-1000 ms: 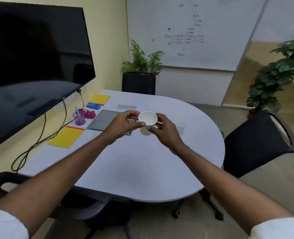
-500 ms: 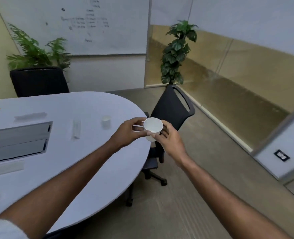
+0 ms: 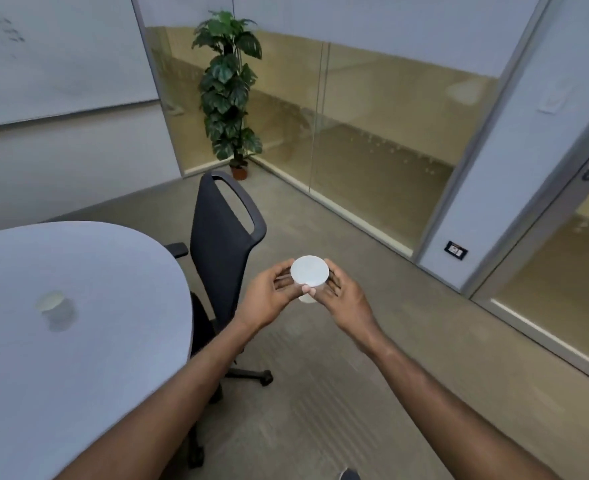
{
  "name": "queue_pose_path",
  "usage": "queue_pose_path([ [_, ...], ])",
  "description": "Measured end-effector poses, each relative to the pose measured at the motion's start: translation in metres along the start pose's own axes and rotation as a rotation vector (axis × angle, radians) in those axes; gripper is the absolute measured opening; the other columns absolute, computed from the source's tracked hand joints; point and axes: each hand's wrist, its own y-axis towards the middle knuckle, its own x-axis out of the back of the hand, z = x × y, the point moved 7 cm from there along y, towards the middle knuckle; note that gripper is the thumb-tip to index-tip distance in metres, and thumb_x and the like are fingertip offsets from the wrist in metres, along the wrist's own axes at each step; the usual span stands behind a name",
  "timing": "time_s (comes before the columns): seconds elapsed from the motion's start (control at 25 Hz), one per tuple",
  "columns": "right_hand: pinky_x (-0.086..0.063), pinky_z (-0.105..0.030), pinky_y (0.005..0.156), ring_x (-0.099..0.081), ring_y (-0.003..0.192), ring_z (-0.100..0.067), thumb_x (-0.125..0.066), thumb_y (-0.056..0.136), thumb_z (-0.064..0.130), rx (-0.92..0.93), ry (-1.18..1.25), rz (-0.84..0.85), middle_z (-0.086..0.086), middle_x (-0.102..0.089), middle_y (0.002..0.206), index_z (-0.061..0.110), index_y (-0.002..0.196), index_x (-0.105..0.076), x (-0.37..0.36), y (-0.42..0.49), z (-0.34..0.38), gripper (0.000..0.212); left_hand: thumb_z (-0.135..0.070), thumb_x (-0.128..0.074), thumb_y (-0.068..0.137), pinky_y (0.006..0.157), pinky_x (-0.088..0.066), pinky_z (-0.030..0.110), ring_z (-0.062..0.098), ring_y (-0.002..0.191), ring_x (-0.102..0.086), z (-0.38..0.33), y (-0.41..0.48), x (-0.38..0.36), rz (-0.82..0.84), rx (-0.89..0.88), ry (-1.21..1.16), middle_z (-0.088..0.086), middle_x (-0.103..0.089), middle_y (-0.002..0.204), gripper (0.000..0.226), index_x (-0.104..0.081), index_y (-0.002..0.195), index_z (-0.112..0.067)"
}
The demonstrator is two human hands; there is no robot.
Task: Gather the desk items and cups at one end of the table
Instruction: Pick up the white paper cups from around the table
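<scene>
A white paper cup (image 3: pixel 309 276) is held upright between both hands, over the floor to the right of the table. My left hand (image 3: pixel 272 297) grips its left side and my right hand (image 3: pixel 341 299) grips its right side, thumb on the near rim. A second small white cup (image 3: pixel 56 306), blurred, stands on the round white table (image 3: pixel 89 358) near its right end. The other desk items are out of view.
A black office chair (image 3: pixel 222 244) stands between the table edge and my hands. A tall potted plant (image 3: pixel 229 95) is in the far corner by the glass wall (image 3: pixel 372 150). Bare carpet floor lies to the right.
My view has swung right, away from the screen and desk items. Both hands carried the cup from above the table out past its right edge, over the floor.
</scene>
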Motion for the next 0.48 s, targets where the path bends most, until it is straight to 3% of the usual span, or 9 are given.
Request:
queue_pose_path([
  [0.16,-0.045,-0.028,0.110,-0.056,0.124,-0.004,-0.073,0.088,0.013,-0.003,-0.011,0.045,0.008,-0.062,0.128,0.027,0.133,-0.051,0.061,0.073,-0.017,0.052,-0.024,-0.080,0.081,0.108,-0.048,0.036,0.005,0.118,-0.063,-0.009,0.077,-0.045,-0.049,-0.002,0.021,-0.004,-0.069,0.126,0.056,-0.058,0.133,-0.017],
  [0.32,-0.043,-0.027,0.112,-0.052,0.131,-0.007,-0.075,0.086,0.016,0.002,-0.020,0.093,0.004,-0.058,0.138,0.014,0.146,-0.043,0.105,0.143,-0.022,0.067,-0.024,-0.079,0.082,0.111,-0.045,0.039,0.008,0.124,-0.060,-0.014,0.145,-0.072,-0.108,0.019,-0.006,-0.001,-0.065,0.132,0.061,-0.055,0.137,-0.014],
  [0.48,-0.045,-0.008,0.095,-0.058,0.110,0.013,-0.075,0.086,0.016,0.007,-0.027,0.134,0.027,-0.060,0.116,0.039,0.126,-0.048,0.129,0.225,-0.031,0.054,-0.022,-0.077,0.083,0.113,-0.042,0.042,0.014,0.129,-0.057,-0.006,0.224,-0.078,-0.154,0.053,-0.036,0.006,-0.060,0.139,0.072,-0.045,0.145,-0.008],
])
